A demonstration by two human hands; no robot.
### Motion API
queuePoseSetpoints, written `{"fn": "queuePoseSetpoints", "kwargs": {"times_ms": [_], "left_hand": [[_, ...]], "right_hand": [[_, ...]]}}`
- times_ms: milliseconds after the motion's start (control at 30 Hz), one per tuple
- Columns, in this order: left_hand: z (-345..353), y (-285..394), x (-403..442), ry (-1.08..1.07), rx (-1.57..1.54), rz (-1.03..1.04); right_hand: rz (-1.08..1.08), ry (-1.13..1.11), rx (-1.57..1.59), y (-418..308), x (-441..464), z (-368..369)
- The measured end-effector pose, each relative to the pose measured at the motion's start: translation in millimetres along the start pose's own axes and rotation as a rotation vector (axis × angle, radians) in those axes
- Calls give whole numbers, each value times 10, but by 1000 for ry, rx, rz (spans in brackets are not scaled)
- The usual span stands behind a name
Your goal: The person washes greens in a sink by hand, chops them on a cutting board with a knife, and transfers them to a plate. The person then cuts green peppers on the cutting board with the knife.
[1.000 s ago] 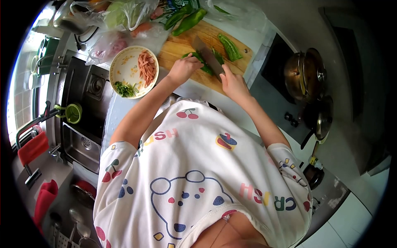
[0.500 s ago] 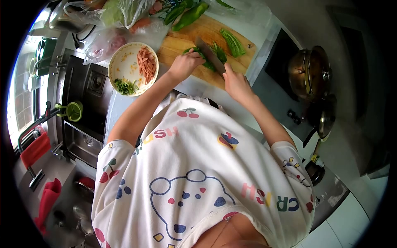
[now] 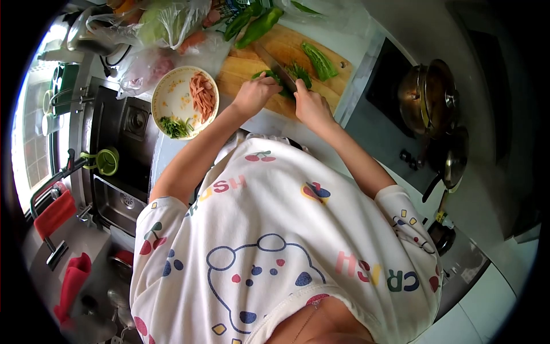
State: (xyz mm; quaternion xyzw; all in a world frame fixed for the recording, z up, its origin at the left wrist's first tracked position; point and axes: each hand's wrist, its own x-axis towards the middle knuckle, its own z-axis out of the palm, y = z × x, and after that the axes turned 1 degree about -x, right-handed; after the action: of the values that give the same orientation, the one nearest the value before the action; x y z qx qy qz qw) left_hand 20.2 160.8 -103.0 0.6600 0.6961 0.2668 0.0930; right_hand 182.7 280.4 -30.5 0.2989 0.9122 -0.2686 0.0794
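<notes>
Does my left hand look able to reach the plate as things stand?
Probably yes: the left hand is near the plate, nothing tall between them, though it is holding green pepper.

- This place is a kitchen.
- On one side there is a metal sink (image 3: 119,198), and it has two basins.
- On the other side there is a dark cooktop (image 3: 375,123), with a lidded pot (image 3: 425,100) beside a pan (image 3: 455,160).
- Between these sides, the counter (image 3: 358,71) carries a wooden cutting board (image 3: 235,71) and a plate (image 3: 168,94) of cut food.
- Near the sink, one can see a window (image 3: 31,143).
</notes>
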Motion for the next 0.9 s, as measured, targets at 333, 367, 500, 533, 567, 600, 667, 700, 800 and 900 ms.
{"fn": "queuePoseSetpoints", "kwargs": {"times_ms": [333, 367, 500, 533, 567, 600, 667, 700, 800, 900], "left_hand": [[-34, -78, -107, -8, 2, 67], [-45, -36, -89, -7, 2, 51], [38, 20, 6, -7, -40, 29], [37, 42, 19, -13, -29, 18], [32, 60, 19, -18, -17, 5], [22, 72, 15, -23, -4, -10], [61, 38, 8, 3, -1, 12], [74, 22, 17, 17, 0, 25], [85, 1, 22, 36, -26, 34], [50, -7, 41, 10, -30, 38]], "right_hand": [[59, 321, 281, 559, -8, 209], [54, 286, 254, 470, -65, 68], [-57, 151, 83, 303, -215, -236], [-67, 138, 68, 308, -234, -237], [-81, 124, 53, 307, -242, -236], [-96, 109, 38, 305, -246, -233], [-108, 111, 45, 313, -255, -210], [-113, 115, 47, 312, -257, -210], [-83, 56, 41, 266, -284, -254], [-58, 33, 9, 242, -309, -272]]}}
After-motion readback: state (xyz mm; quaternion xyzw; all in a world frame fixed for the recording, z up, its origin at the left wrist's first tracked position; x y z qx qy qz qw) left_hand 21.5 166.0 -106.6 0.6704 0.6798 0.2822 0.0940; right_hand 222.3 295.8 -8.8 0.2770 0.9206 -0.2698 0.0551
